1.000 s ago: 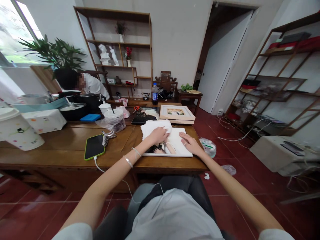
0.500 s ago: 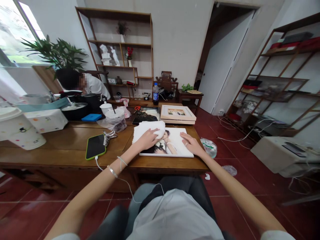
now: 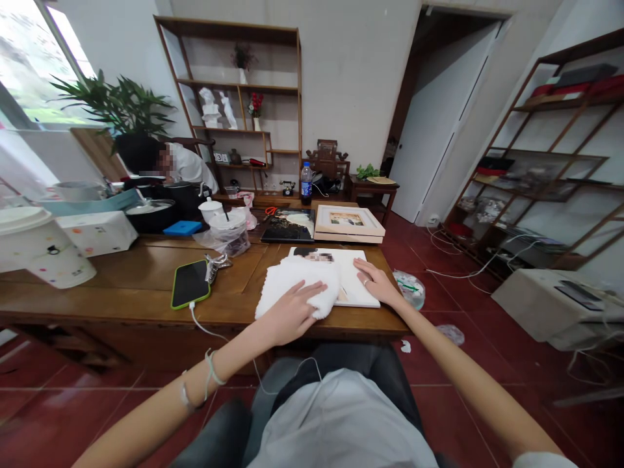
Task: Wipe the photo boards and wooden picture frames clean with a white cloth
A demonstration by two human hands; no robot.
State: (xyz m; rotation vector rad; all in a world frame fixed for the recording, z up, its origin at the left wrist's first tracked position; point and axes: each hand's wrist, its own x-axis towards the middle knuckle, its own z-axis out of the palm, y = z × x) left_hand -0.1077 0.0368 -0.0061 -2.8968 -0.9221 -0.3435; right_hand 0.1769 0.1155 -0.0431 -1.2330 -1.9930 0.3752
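Note:
A white fluffy cloth (image 3: pixel 277 283) covers the left and front part of a white photo panel (image 3: pixel 358 286). On top of the cloth, near the panel's front edge, my left hand (image 3: pixel 295 312) presses down with its fingers stretched out. Dark hair and part of a printed portrait show above the cloth; the rest of the print is hidden. My right hand (image 3: pixel 374 281) lies open on the panel's right side, fingers flat on its surface, a ring on one finger.
Behind the panel lie a dark picture panel (image 3: pixel 285 225) and a light frame (image 3: pixel 348 224). A phone (image 3: pixel 191 284) on a cable, a bagged cup (image 3: pixel 228 231) and a paper cup (image 3: pixel 53 250) stand left. Across the table a person (image 3: pixel 188 166) leans forward. A bottle (image 3: pixel 306 182) stands at the back.
My left hand has slid the cloth toward me and slightly right, from the panel's upper left to its front edge. My right hand stays on the panel.

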